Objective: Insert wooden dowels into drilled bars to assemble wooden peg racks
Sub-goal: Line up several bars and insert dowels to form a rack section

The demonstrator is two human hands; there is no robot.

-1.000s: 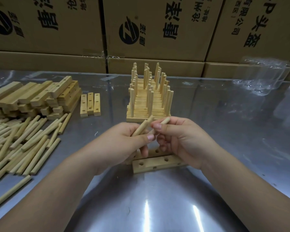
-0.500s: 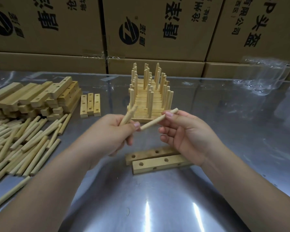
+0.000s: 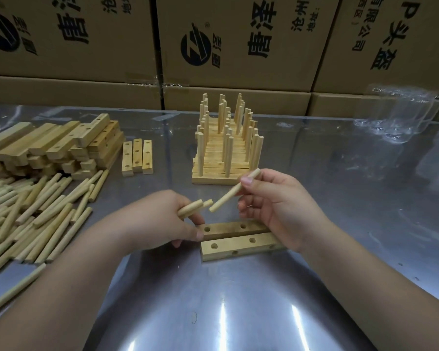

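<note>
Right hand [image 3: 276, 206] pinches dowel [image 3: 235, 190], tip near left edge of bars [image 3: 238, 245]

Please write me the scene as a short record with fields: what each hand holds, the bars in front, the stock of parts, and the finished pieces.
left hand: grips a few held dowels, ends pointing right
right hand: pinches a single dowel, tilted, lower end near the left hand's dowels
drilled bars: two, flat and side by side on the metal table, visible holes empty
loose dowels: pile at left
spare bars: stacked at far left
finished racks: stacked behind the hands, pegs upright
</note>
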